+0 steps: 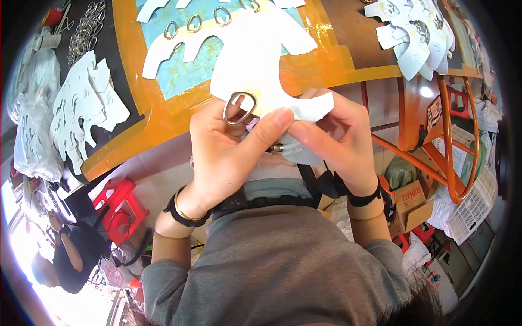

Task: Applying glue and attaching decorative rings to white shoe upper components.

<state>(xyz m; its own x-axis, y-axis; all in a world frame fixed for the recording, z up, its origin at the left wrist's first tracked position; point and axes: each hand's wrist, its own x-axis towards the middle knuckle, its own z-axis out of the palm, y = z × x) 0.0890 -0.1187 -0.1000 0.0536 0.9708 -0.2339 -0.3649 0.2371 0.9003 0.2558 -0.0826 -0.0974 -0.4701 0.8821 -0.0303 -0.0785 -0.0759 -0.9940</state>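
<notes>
Both hands grasp one white cut-out piece (255, 70) just above the orange-edged desk (163, 119). The left hand (223, 152) pinches it beside a metal D-ring (239, 107), seemingly threaded through it; the right hand (331, 136) folds its lower tab. More white pieces (81, 108) are stacked to the left

An orange-edged work table (163, 122) fills the upper view. Below it, a red plastic stool (120, 209) stands on pale floor tiles (157, 182). Bright daylight floods the lower left corner.
</notes>
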